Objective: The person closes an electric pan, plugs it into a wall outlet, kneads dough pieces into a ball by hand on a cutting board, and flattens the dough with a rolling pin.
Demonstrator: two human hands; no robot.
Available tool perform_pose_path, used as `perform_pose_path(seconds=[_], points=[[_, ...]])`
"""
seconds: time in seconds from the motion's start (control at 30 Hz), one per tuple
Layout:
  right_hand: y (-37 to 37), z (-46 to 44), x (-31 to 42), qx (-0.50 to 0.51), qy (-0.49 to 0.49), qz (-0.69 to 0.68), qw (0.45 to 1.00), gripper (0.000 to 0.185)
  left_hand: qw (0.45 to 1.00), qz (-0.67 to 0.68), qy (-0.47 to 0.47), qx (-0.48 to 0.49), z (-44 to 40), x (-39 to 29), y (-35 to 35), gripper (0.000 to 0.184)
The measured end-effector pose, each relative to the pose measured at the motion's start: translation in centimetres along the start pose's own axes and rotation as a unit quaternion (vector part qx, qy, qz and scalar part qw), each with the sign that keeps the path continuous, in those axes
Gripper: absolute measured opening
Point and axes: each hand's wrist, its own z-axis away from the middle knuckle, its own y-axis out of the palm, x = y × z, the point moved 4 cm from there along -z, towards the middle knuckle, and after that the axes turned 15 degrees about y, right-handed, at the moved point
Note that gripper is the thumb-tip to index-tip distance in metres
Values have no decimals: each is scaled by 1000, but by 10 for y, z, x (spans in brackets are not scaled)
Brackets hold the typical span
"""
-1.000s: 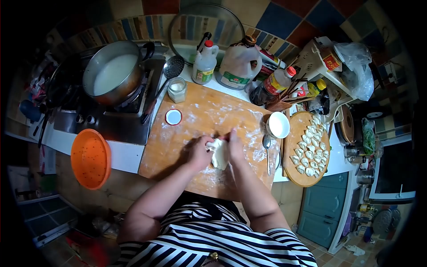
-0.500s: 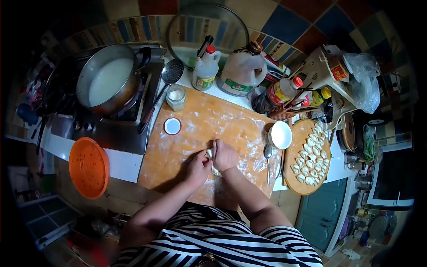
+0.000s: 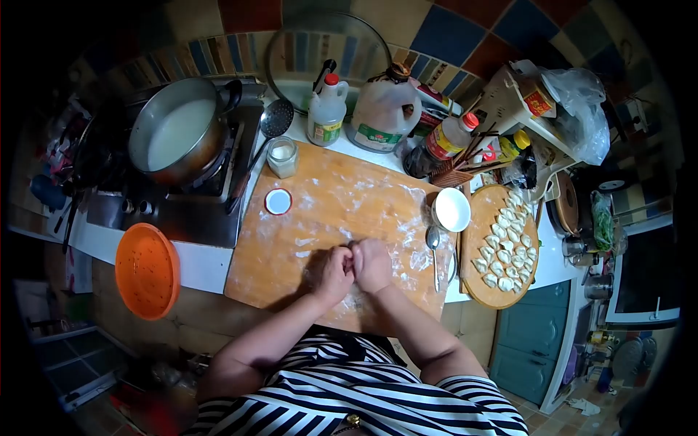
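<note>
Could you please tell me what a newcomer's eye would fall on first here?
Probably the bright orange bowl at the far left, below the stove in view. Next, perhaps, the pale dumplings crowding the round board at right. In the middle, the left hand and right hand meet over the floured wooden board.

Board (image 3: 320, 221), wooden, light brown, smeared with white flour, flat on white surface (image 3: 201, 269), under joined hands (image 3: 373, 266), anything between them hidden

Rectangular tan wooden board (image 3: 342, 192) is matt and powder-dusted; round orange plastic basin (image 3: 147, 272), smooth-rimmed; deep silver metal pot (image 3: 200, 149), dull outside; clear glass jar (image 3: 282, 166), glossy.
</note>
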Motion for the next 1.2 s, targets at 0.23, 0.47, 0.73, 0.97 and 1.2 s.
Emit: perform_pose_path(seconds=[0.23,0.47,0.73,0.97,1.2], points=[[33,-47,1,51,21,108,993,31,992,-21,-114,39,-4,15,-13,50],[44,-62,-19,45,162,43,985,51,902,239,-355,-50,-31,30,3,42],[-24,-17,-24,46,216,-48,974,47,998,-27,-22,53,-19,-32,8,32],[17,-17,-10,8,-69,97,993,17,992,-55,-115,14,-9,9,2,41],[17,-86,-10,130,298,114,939,41,972,113,-208,12,-55,10,0,48]])
